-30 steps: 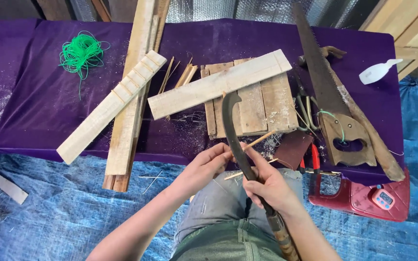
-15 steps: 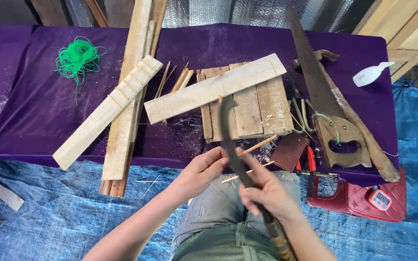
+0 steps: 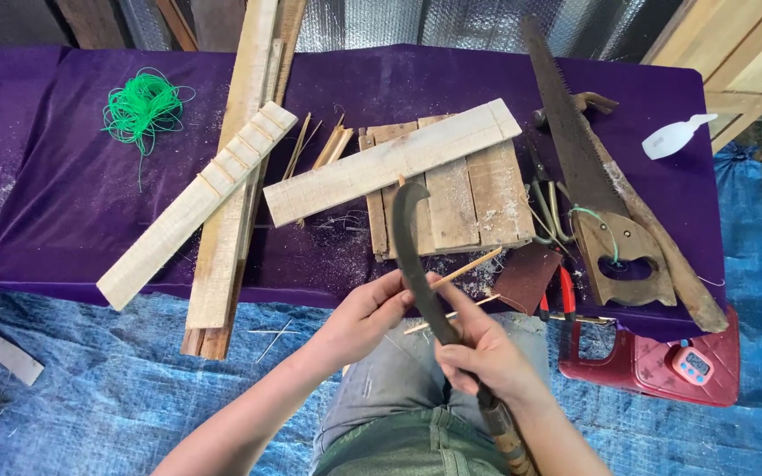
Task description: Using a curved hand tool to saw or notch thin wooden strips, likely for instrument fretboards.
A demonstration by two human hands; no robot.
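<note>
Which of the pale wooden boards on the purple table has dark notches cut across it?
The long pale board on the left, lying diagonally beside the green string. The other pale board lies plain across the slatted panel.

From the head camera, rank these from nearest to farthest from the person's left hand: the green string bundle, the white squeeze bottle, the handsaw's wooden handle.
Measured from the left hand:
1. Handsaw's wooden handle, on the table to the right, nearest.
2. Green string bundle, at the table's far left, farther.
3. White squeeze bottle, at the far right corner, farthest.
</note>
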